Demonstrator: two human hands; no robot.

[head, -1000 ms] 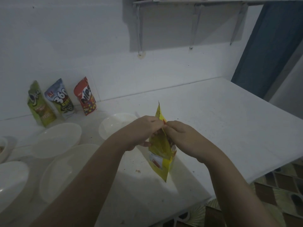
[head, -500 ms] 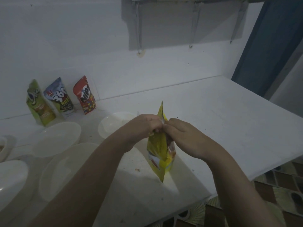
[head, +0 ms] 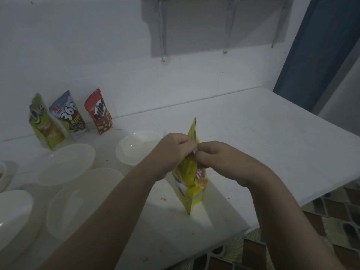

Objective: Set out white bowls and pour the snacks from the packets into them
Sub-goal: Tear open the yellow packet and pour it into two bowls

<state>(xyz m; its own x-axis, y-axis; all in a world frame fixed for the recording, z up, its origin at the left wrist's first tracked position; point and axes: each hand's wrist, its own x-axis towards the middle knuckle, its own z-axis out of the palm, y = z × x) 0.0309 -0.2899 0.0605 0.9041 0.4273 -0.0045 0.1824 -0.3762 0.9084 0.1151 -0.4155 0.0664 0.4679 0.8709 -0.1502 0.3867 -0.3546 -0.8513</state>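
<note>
A yellow snack packet [head: 191,184] is held upright over the white counter [head: 253,137]. My left hand [head: 172,152] and my right hand [head: 220,160] both pinch its top edge, knuckles almost touching. One torn corner of the packet sticks up above my fingers. Several white bowls stand to the left: one [head: 134,151] just behind my left hand, one [head: 66,164] farther left, a large one [head: 81,201] under my left forearm. Three closed packets lean on the wall: green [head: 45,123], grey [head: 68,115], red [head: 99,112].
Another white bowl [head: 13,217] sits at the left edge, and a small dish [head: 3,174] is cut off beyond it. The counter's front edge runs close below my wrists, with patterned floor tiles [head: 331,215] beyond. A shelf bracket [head: 163,32] hangs on the wall above.
The packet has dropped slightly and its upper part has crumpled more between my hands. Both hands keep pinching its top and have barely shifted.
</note>
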